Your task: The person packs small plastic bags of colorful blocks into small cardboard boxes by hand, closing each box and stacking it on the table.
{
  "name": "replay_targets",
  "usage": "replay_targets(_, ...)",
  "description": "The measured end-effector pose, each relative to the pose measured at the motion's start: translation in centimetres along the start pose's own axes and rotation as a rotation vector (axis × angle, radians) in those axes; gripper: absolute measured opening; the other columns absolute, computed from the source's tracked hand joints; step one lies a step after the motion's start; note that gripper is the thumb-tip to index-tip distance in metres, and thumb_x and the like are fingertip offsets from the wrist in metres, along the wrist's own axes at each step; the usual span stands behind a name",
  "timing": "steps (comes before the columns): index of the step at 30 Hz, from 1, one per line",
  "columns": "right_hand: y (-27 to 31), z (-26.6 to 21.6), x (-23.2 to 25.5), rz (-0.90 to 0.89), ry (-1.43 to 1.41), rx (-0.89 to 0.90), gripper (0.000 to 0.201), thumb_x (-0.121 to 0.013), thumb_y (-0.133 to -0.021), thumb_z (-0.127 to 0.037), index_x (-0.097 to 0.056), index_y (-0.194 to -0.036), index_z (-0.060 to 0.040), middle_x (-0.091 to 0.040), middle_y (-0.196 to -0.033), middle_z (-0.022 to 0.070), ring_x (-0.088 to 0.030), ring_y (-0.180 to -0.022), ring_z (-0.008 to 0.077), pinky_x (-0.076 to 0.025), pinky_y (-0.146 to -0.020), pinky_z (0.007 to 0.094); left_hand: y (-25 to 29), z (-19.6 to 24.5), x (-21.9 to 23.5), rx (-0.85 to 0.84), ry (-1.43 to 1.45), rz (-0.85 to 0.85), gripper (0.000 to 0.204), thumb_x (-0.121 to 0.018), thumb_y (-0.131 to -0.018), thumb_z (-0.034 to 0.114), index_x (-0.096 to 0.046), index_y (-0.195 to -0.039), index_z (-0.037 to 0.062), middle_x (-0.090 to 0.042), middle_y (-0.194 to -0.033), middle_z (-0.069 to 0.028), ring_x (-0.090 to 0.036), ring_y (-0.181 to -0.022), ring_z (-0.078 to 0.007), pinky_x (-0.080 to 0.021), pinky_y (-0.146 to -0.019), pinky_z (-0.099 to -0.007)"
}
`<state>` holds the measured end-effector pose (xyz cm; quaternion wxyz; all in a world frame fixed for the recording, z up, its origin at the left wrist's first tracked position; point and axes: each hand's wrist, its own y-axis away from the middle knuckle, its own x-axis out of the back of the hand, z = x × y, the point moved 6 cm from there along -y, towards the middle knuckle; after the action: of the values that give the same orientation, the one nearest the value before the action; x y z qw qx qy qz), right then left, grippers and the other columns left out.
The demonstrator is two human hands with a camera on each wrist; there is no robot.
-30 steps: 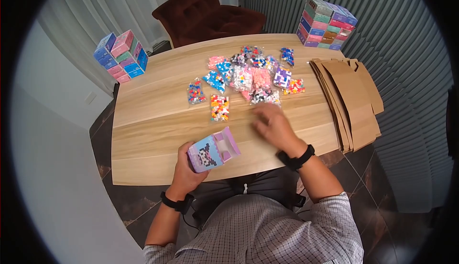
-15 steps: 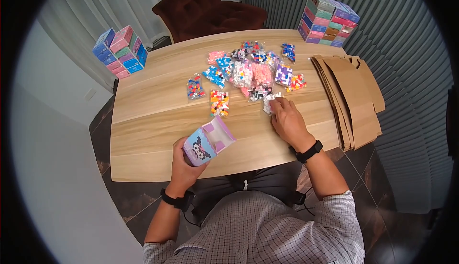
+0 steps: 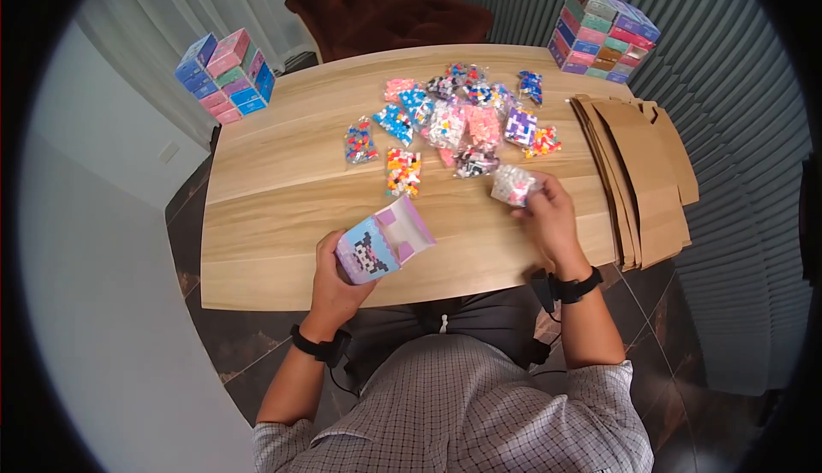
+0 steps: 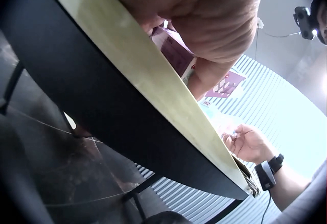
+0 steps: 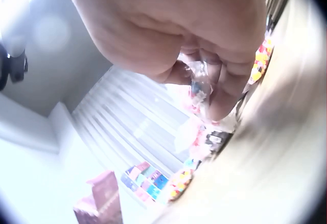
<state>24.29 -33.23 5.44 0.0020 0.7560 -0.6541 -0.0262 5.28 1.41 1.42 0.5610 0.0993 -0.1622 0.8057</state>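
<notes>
One block of stacked small boxes (image 3: 227, 79), far left on the wooden table (image 3: 257, 255). Left hand (image 3: 336, 295) wrapped round a blue-and-lilac carton (image 3: 366, 255), tilted, its open end and flap toward the right. Bags of coloured pieces (image 3: 447, 126) grouped mid-table, past the carton. Right hand (image 3: 553, 220) pinches a clear bag of mostly white pieces (image 3: 512, 185) at its near edge, right of the carton and well apart from it. Flat brown cardboard (image 3: 638, 182) at far right.

Step, my reading: bag picked up, carton held ready. Next move likely calls for a steady carton, flap kept out of the way, bag brought leftward and narrowed to suit the opening.
</notes>
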Motion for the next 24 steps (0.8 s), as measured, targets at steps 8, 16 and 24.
replay_targets(8,4.6,-5.2,-5.2,-0.378,-0.528,-0.116,0.035,-0.053,-0.106,-0.007,-0.054,-0.139,0.0031,-0.070,-0.122,0.0106,-0.071,-0.103,0.0187,-0.063,-0.085,0.0352,-0.2,0.9,-0.2,-0.080,-0.182,-0.036,0.092,-0.091,-0.076,-0.001,-0.035,-0.149,0.0018,-0.048,-0.139,-0.0105,-0.055,-0.129,-0.0198,-0.049,-0.110,-0.0347)
replay_targets(16,5.5,-3.2,-11.2,-0.495,-0.153,-0.090,0.032,-0.052,-0.105,-0.002,-0.058,-0.135,0.0046,-0.070,-0.110,0.0078,-0.068,-0.098,0.0123,-0.061,-0.082,0.0306,-0.1,1.8,-0.1,-0.118,-0.204,-0.003,0.093,-0.093,-0.073,0.002,-0.039,-0.149,0.0020,-0.046,-0.142,-0.0128,-0.052,-0.134,-0.0247,-0.045,-0.114,-0.0374)
replay_targets(24,5.1,-2.5,-11.6,-0.511,0.204,-0.036,0.029,-0.061,-0.097,-0.006,-0.067,-0.124,0.0033,-0.073,-0.090,0.0106,-0.070,-0.077,0.0152,-0.056,-0.071,0.0326,-0.2,2.4,0.1,-0.145,-0.256,-0.017,0.096,-0.094,-0.068,0.003,-0.041,-0.148,0.0029,-0.048,-0.144,-0.0184,-0.052,-0.136,-0.0327,-0.043,-0.115,-0.0401)
